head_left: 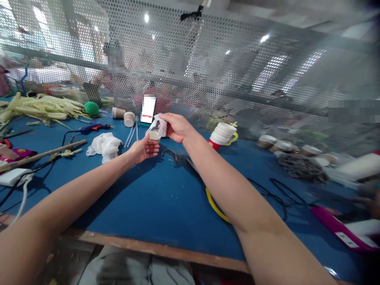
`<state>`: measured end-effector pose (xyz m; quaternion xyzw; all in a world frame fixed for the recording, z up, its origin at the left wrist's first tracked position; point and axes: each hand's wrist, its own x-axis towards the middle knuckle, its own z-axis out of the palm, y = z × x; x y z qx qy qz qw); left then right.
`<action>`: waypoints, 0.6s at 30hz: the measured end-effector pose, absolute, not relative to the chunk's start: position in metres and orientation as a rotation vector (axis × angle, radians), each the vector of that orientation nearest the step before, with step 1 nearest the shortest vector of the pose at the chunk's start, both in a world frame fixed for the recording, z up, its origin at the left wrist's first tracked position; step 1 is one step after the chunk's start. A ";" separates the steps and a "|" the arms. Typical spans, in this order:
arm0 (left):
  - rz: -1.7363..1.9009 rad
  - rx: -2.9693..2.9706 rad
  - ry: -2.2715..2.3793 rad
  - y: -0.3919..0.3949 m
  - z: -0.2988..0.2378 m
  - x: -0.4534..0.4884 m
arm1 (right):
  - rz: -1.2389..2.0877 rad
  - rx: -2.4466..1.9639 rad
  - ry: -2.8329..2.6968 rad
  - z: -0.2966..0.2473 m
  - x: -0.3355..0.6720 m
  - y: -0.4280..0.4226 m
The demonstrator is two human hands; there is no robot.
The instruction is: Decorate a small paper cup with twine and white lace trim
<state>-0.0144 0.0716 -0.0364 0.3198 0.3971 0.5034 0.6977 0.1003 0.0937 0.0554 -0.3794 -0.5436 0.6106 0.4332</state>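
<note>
Over the blue table (pixel 142 209), in front of a propped phone (pixel 147 110), both my hands are raised close together. My left hand (pixel 144 150) is closed around a small pale paper cup (pixel 154 137), its fingers curled at the cup's lower side. My right hand (pixel 175 126) pinches a thin, limp white piece (pixel 162 126), like tissue or cloth, at the cup's rim. Whether that piece is stuck to the cup I cannot tell. Below lie dark fibres (pixel 178 158) and scissors (pixel 215 208) with a yellow handle, partly hidden under my right forearm.
Left stand crumpled white cloth (pixel 105 145), a blue glue gun (pixel 90 128), glue sticks (pixel 132 132), two paper cups (pixel 128 119), a green ball (pixel 91 108) and husks (pixel 44 107). Right are stacked cups (pixel 222 135), dark cord (pixel 304 167) and a purple power strip (pixel 335 227). Perforated metal screen (pixel 178 59) behind.
</note>
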 end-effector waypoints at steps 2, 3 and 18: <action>1.124 0.706 0.893 0.071 -0.035 -0.015 | 1.551 -0.882 -1.386 0.062 0.105 0.085; 1.120 0.702 0.892 0.070 -0.035 -0.015 | 1.566 -0.856 -1.406 0.064 0.108 0.079; 0.874 1.240 0.545 0.030 -0.013 0.002 | 1.953 -0.957 -1.594 0.049 0.178 0.017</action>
